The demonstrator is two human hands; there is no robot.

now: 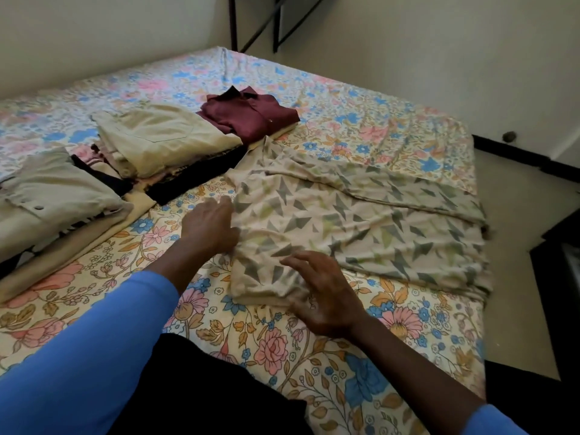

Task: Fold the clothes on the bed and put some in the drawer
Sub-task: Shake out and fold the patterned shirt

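A beige shirt with grey and green triangles (345,221) lies spread across the bed, partly folded, its collar end to the left. My left hand (210,226) grips the shirt's left edge, fingers curled into the cloth. Near the shirt's front corner my right hand (320,293) rests with fingers spread and relaxed, touching the fabric. A folded maroon shirt (248,113) lies at the back. Left of it sits a pile topped by folded khaki trousers (160,136), and another folded beige garment (53,196) lies at the far left.
The bed has a floral sheet (282,350) and fills most of the view. Its right edge drops to a pale floor (514,277). Dark furniture (561,255) stands at the right. Black metal frame legs (276,23) stand by the back wall.
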